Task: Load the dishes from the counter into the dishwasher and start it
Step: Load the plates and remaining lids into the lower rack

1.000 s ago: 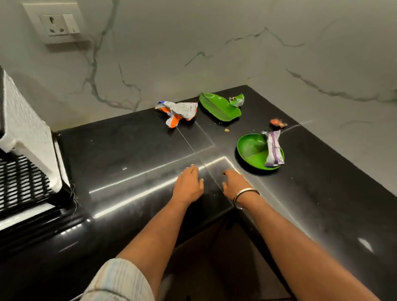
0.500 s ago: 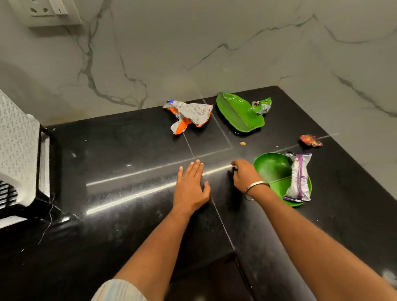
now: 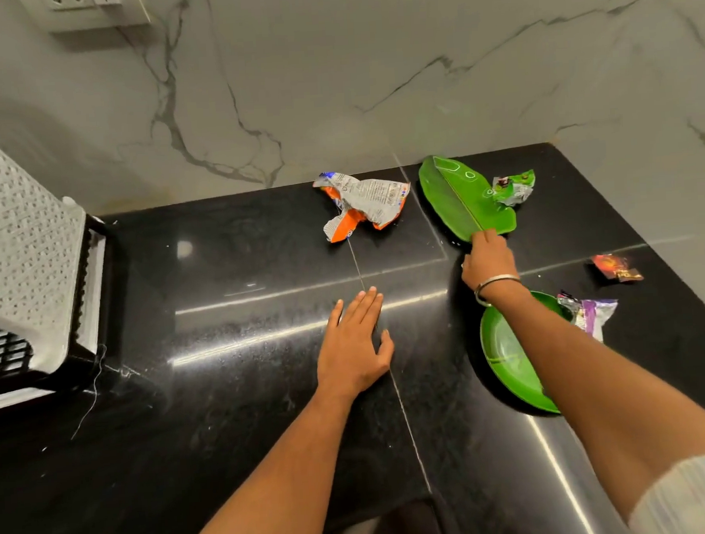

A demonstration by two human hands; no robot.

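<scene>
A green leaf-shaped plate (image 3: pixel 458 196) lies at the back of the black counter (image 3: pixel 246 376), with a small green wrapper (image 3: pixel 515 186) on its right edge. My right hand (image 3: pixel 486 260) reaches to the plate's near tip and its fingers touch or pinch that edge. A round green plate (image 3: pixel 507 356) sits nearer, partly hidden under my right forearm, with a purple wrapper (image 3: pixel 591 314) on its right rim. My left hand (image 3: pixel 357 345) rests flat on the counter, fingers straight, holding nothing.
A crumpled orange and silver snack wrapper (image 3: pixel 363 206) lies left of the leaf plate. A small red wrapper (image 3: pixel 617 267) lies at the right. A white and black basket (image 3: pixel 24 262) stands at the left edge. Marble wall behind.
My right hand has moved from beside the round plate forward to the near tip of the leaf plate. The view has moved closer to the counter. My left hand stays flat.
</scene>
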